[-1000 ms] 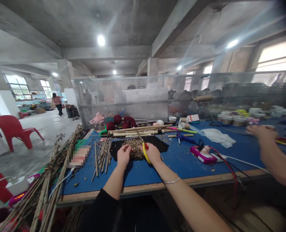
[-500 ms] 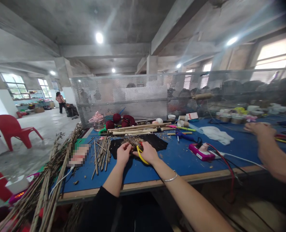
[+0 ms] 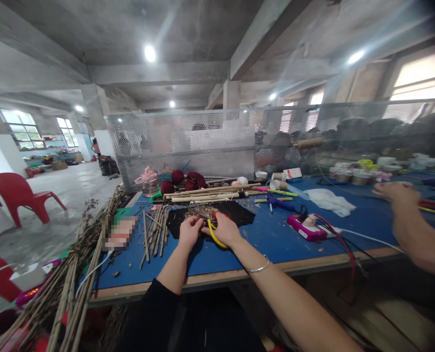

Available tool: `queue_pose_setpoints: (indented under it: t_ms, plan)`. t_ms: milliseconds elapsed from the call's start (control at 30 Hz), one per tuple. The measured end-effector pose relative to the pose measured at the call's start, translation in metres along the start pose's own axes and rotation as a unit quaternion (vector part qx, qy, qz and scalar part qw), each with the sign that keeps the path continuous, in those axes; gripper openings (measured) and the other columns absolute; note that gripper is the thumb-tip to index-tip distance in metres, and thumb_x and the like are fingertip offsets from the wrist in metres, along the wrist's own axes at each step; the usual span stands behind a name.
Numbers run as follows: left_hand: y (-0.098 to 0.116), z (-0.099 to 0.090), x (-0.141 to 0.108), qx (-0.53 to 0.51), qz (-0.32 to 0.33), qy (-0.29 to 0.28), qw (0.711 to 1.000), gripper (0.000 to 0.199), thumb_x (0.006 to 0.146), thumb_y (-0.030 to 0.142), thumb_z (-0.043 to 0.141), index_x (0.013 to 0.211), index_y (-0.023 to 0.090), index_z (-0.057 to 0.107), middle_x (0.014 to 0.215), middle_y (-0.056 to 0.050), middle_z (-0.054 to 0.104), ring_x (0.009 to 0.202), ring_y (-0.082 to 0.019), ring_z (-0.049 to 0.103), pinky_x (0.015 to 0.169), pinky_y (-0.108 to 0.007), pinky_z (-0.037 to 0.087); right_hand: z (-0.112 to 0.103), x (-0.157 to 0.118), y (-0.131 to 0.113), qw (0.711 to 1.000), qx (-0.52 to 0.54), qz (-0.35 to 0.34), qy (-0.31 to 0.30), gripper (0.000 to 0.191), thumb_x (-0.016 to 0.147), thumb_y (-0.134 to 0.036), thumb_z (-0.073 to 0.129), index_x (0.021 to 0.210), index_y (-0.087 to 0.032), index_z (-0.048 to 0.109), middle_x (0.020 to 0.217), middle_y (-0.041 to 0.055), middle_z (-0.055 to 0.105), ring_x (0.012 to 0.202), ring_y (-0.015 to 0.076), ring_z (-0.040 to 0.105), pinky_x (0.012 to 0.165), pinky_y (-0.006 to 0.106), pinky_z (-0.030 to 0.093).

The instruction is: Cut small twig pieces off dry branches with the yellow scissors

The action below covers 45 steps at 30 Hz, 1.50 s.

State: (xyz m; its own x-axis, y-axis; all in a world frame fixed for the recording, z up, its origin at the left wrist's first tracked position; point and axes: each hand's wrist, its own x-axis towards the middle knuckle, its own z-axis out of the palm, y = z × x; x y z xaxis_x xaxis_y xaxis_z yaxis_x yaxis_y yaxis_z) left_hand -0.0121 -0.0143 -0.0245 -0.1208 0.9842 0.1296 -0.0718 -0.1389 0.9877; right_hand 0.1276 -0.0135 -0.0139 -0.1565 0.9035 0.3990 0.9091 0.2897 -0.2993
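Observation:
My right hand (image 3: 223,231) is wrapped round shears with yellow handles (image 3: 214,235). Their blades point forward and left over a black cloth (image 3: 241,213). Just left of them, my left hand (image 3: 191,231) has thumb and fingers pinched together close to the right fingertips. Whatever it grips is too small to make out. Brown plant scraps (image 3: 212,211) lie heaped on the cloth beyond both hands. A loose group of short cut stalks (image 3: 159,225) rests on the blue table to the left of the cloth.
Long dry stalks (image 3: 70,274) lean over the table's left end. Pale sticks (image 3: 206,197) and dark red balls (image 3: 167,187) lie behind the cloth. A purple power strip (image 3: 307,230) with cables sits at right, near a co-worker's hand (image 3: 397,191). A perforated metal screen (image 3: 180,142) stands behind.
My left hand has shifted slightly right, closer to my right hand. The shears stay in my right hand. The distant person is now mostly hidden behind the pillar.

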Motion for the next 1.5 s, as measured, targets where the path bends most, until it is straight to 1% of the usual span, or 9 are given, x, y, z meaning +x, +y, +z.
queue_pose_setpoints:
  t_ms: [67,167,600,833,1000,1133,1233,1333,1500]
  plan:
    - [0.001,0.0005,-0.0007,0.0,-0.005,0.0,1.0,0.025,0.066,0.031,0.062,0.081,0.013,0.06,0.069,-0.005,0.065,0.048,-0.009,0.053,0.038,-0.017,0.035,0.0001,0.0002,-0.0003,1.0,0.001,0.01,-0.022,0.055,0.066,-0.065,0.049,0.094,-0.018,0.048,0.088,0.0074,0.06,0.083,0.0211,0.058,0.066,0.027,0.037]
    - [0.0016,0.0004,-0.0007,0.01,-0.003,0.005,1.0,0.021,0.067,0.029,0.061,0.079,0.013,0.06,0.067,-0.004,0.065,0.046,-0.009,0.052,0.037,-0.017,0.035,0.0002,0.0005,-0.0015,0.999,-0.015,0.022,-0.03,0.058,0.065,-0.068,0.047,0.094,-0.017,0.049,0.086,0.0085,0.062,0.08,0.0227,0.06,0.065,0.028,0.037]
    - [-0.0018,-0.0017,0.0008,0.031,-0.022,0.034,0.999,0.018,0.066,0.026,0.063,0.078,0.013,0.061,0.067,-0.006,0.065,0.052,-0.011,0.056,0.039,-0.016,0.038,-0.0014,0.0002,-0.0039,0.997,-0.034,0.041,-0.064,0.063,0.064,-0.073,0.042,0.093,-0.017,0.054,0.087,0.0114,0.064,0.082,0.025,0.061,0.067,0.03,0.04]
    - [-0.0051,-0.0027,0.003,0.037,-0.025,0.04,0.998,0.021,0.065,0.029,0.064,0.078,0.013,0.061,0.064,-0.004,0.064,0.047,-0.009,0.053,0.038,-0.016,0.036,-0.0008,0.001,-0.0048,0.994,-0.04,0.057,-0.08,0.065,0.065,-0.073,0.042,0.094,-0.016,0.056,0.088,0.0135,0.064,0.083,0.0246,0.061,0.07,0.031,0.041]
    - [-0.0047,-0.0015,0.0031,0.053,-0.022,0.05,0.997,0.02,0.063,0.027,0.065,0.076,0.012,0.06,0.056,-0.001,0.059,0.042,-0.007,0.049,0.037,-0.016,0.035,-0.0009,0.0006,-0.0043,0.995,-0.043,0.057,-0.067,0.062,0.068,-0.071,0.038,0.091,-0.017,0.058,0.086,0.0126,0.065,0.081,0.0247,0.061,0.068,0.03,0.041]
    - [-0.0029,-0.0007,0.0025,0.039,-0.016,0.052,0.998,0.022,0.062,0.028,0.066,0.076,0.012,0.062,0.051,0.0,0.057,0.041,-0.007,0.048,0.036,-0.016,0.034,-0.0019,0.0002,-0.0028,0.996,-0.049,0.065,-0.048,0.06,0.068,-0.071,0.04,0.089,-0.017,0.059,0.086,0.0125,0.065,0.082,0.0247,0.061,0.068,0.03,0.041]
    - [-0.0013,-0.001,0.0022,0.027,-0.02,0.065,0.997,0.03,0.061,0.029,0.067,0.084,0.011,0.062,0.055,0.0,0.059,0.043,-0.008,0.049,0.037,-0.016,0.035,-0.0027,0.0004,-0.0017,0.996,-0.055,0.066,-0.031,0.059,0.069,-0.07,0.04,0.086,-0.018,0.061,0.084,0.0119,0.065,0.082,0.0247,0.061,0.068,0.03,0.041]
    - [-0.0003,-0.0017,0.002,0.023,-0.015,0.069,0.997,0.037,0.061,0.031,0.067,0.092,0.011,0.062,0.06,-0.002,0.06,0.045,-0.008,0.05,0.038,-0.016,0.035,-0.0032,0.0006,-0.0013,0.997,-0.05,0.05,-0.022,0.054,0.07,-0.068,0.041,0.085,-0.02,0.063,0.086,0.01,0.064,0.082,0.0221,0.06,0.068,0.028,0.04]
    - [0.0013,-0.0017,0.001,0.005,-0.024,0.083,0.996,0.034,0.066,0.034,0.062,0.092,0.012,0.06,0.068,-0.004,0.061,0.052,-0.01,0.055,0.04,-0.016,0.037,-0.0027,0.0005,-0.0008,0.997,-0.045,0.057,-0.01,0.053,0.07,-0.067,0.043,0.082,-0.02,0.063,0.085,0.0081,0.062,0.08,0.02,0.06,0.066,0.026,0.04]
